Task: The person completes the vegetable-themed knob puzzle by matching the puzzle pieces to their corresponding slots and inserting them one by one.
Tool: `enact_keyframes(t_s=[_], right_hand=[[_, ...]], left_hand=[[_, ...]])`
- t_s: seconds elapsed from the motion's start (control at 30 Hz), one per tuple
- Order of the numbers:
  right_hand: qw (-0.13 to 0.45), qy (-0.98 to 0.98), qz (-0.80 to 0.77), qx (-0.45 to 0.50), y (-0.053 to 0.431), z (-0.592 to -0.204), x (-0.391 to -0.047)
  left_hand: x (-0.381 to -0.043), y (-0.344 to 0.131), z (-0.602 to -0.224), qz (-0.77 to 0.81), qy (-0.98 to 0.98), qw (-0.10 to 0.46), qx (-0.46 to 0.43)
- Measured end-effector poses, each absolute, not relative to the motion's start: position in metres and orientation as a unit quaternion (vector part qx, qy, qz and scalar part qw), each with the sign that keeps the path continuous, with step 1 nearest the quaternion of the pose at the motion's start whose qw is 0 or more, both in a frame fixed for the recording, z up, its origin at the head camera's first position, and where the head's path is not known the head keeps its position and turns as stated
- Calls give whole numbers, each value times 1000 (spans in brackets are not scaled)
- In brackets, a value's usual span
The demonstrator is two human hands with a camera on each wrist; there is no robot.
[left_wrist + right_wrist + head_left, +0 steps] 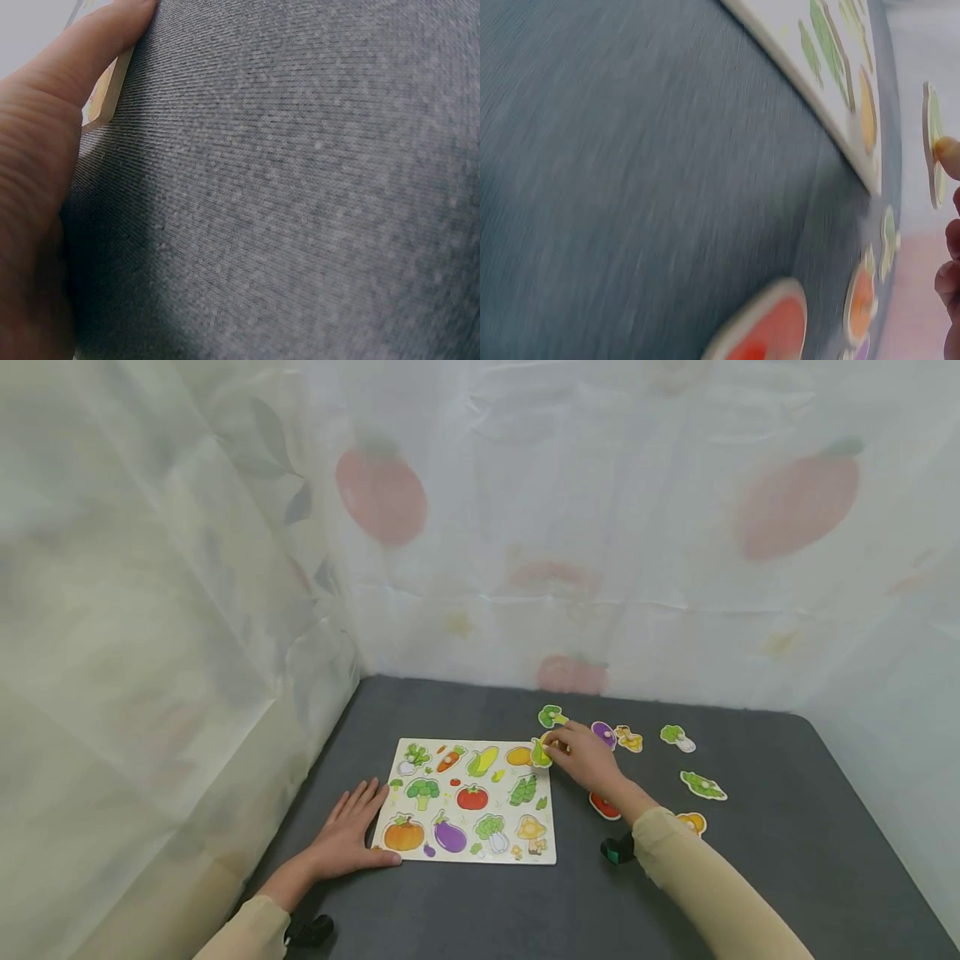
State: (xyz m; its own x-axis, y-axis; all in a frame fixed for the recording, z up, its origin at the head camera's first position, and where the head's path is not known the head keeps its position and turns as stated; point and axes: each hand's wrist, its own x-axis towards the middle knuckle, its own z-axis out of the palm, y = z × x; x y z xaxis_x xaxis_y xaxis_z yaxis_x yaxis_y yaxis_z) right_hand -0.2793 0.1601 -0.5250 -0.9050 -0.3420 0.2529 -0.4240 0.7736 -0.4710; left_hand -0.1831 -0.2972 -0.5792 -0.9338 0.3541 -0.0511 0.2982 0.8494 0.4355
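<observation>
My right hand [588, 757] pinches a corn-shaped puzzle piece [540, 753] above the top right corner of a white vegetable puzzle board [516, 816]. In the right wrist view the piece [934, 135] is raised on edge between thumb and fingers, partly out of frame. My left hand [347, 841] lies spread at the board's left side, fingers straight and touching its edge. The left wrist view shows the thumb [75, 56] against the board's corner [109, 101]. Pictures of vegetables cover the board; from here I cannot tell which are loose pieces.
Right of the board, loose pieces lie on the dark grey table [480, 910]: broccoli [551, 716], eggplant [602, 734], a yellowish piece [628, 740], bok choy [678, 737], a green pod [702, 785], an orange piece [692, 822] and a red piece [604, 807]. Pale curtains [480, 527] surround the table.
</observation>
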Motion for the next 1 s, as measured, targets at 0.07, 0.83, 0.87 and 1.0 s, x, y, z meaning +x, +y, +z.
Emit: enact_keyframes(t_s=[0.07,0.83,0.87,1.0], right_hand=[[69,-940,265,203,149,-527,-282],[113,-951,175,227,64,-543,-297],[115,-951,173,228,63,-543,-296],[115,-951,170,230,57,-545,-294]], left_hand=[[-183,-297,-579,215,959,65,170],[-184,-298,-581,215,959,64,172],[-184,-298,-581,216,959,64,173],[-183,-298,-581,219,958,64,173]])
